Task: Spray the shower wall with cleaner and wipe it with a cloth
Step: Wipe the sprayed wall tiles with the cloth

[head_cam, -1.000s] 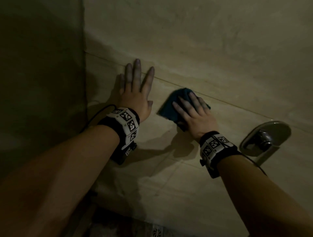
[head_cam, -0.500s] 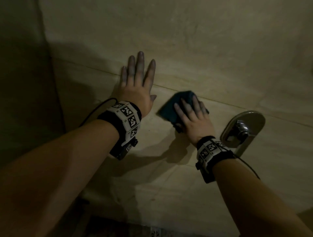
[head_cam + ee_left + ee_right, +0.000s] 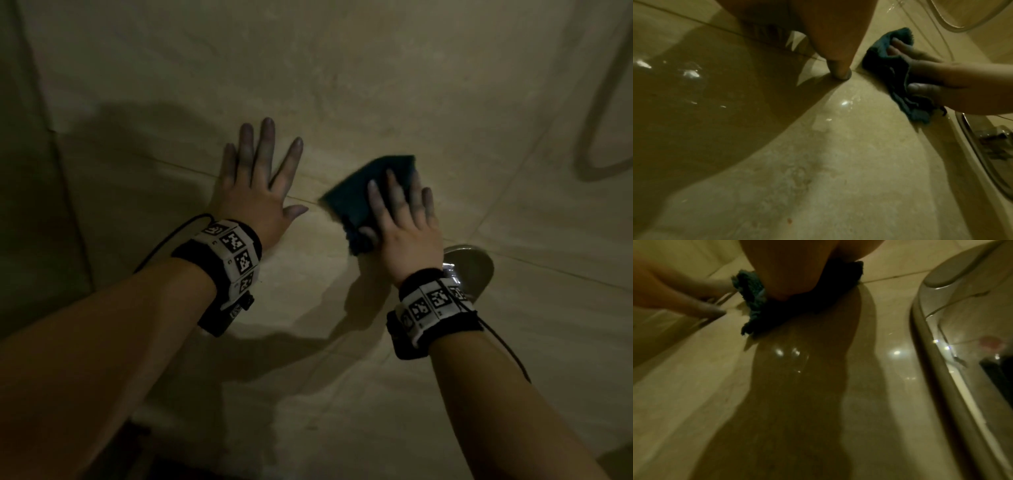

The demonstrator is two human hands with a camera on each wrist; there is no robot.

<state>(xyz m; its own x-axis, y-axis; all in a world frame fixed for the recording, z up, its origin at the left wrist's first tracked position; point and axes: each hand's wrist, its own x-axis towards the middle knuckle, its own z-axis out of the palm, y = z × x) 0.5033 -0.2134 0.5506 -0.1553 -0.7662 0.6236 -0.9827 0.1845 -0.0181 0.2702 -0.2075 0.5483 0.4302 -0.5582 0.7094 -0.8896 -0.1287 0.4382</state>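
Observation:
My left hand (image 3: 265, 178) lies flat on the beige tiled shower wall (image 3: 342, 85), fingers spread and straight, holding nothing. Just to its right, my right hand (image 3: 400, 209) presses a dark teal cloth (image 3: 356, 195) against the wall with straight fingers, the thumb lying along the cloth's lower edge. The left wrist view shows the cloth (image 3: 885, 65) bunched under the right hand (image 3: 925, 69). In the right wrist view the cloth (image 3: 756, 305) is mostly hidden by my palm. The tiles look wet and glossy. No spray bottle is in view.
A chrome shower valve plate (image 3: 476, 267) sits on the wall directly behind my right wrist, and looms at the right edge of the right wrist view (image 3: 941, 353). A shower hose (image 3: 589, 150) loops at the upper right. A side wall (image 3: 30, 205) closes the left.
The right hand has slid the cloth a little up and to the right, away from the left hand. The left hand stays planted. The head view has shifted right, bringing the hose in.

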